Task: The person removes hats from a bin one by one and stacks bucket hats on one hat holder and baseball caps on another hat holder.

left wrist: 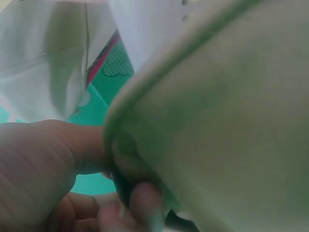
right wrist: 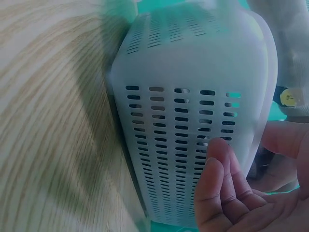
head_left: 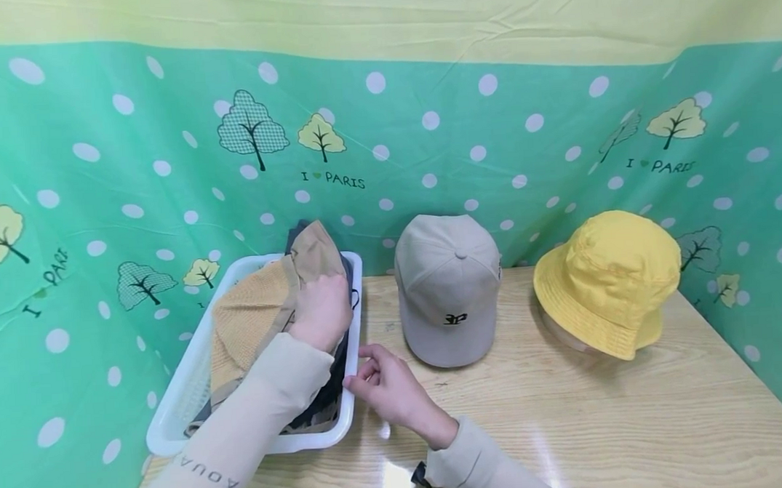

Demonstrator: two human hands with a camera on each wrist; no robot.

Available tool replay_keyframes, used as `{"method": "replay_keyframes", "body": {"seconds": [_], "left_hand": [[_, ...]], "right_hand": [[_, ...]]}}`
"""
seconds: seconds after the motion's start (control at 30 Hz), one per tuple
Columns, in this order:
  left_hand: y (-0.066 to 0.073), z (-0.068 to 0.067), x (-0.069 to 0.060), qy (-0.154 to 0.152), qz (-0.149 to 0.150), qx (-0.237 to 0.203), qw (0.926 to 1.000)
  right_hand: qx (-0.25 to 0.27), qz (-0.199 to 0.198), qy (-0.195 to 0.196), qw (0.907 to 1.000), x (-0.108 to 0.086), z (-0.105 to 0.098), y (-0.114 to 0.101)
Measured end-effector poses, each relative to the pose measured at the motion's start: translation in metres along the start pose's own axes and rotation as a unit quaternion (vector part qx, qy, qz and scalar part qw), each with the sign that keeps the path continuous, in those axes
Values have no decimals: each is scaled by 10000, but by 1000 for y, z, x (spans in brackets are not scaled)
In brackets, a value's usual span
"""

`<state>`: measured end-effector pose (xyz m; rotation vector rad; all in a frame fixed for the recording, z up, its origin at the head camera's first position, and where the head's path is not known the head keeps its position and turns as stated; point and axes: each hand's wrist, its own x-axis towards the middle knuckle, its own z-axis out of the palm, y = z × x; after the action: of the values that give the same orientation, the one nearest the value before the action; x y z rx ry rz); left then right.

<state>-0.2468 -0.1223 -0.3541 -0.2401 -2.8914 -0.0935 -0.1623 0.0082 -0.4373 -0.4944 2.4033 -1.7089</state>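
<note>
My left hand reaches into the white plastic basket and grips a tan hat. In the left wrist view, the thumb and fingers pinch the edge of its pale fabric. Beside it is a woven straw-coloured part with a tan band; I cannot tell whether it belongs to the same hat. Dark fabric lies beneath, mostly hidden. My right hand pinches the basket's right rim, and several of its fingers lie against the slotted outer wall.
To the right of the basket, a grey baseball cap with dark lettering stands on the wooden table. Farther right, a yellow bucket hat sits over a rounded support. A green dotted cloth hangs behind and at both sides.
</note>
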Motion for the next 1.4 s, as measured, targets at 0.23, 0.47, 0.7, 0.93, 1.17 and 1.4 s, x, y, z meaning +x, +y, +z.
{"method": "replay_keyframes", "body": {"seconds": [0.23, 0.47, 0.7, 0.93, 1.17, 1.4], "left_hand": [[-15, -11, 0, 245, 76, -836, 9962], [-26, -27, -5, 612, -143, -1891, 9800], [-19, -44, -22, 865, -22, -2351, 9681], [-9, -56, -37, 1239, 249, -2344, 9639], [-4, -60, -44, 1245, 219, -2555, 9585], [-7, -55, -47, 1231, 175, -2545, 9591]], "right_hand": [[50, 41, -45, 10000, 0, 0, -2], [-53, 49, -70, 9999, 3, -6, -2], [260, -229, 114, 9993, 8, -17, -5], [702, -890, 295, 9931, 8, -24, -32], [831, -1548, -95, 9844, 8, -16, -63], [787, -1532, -130, 9850, 14, -3, -75]]}}
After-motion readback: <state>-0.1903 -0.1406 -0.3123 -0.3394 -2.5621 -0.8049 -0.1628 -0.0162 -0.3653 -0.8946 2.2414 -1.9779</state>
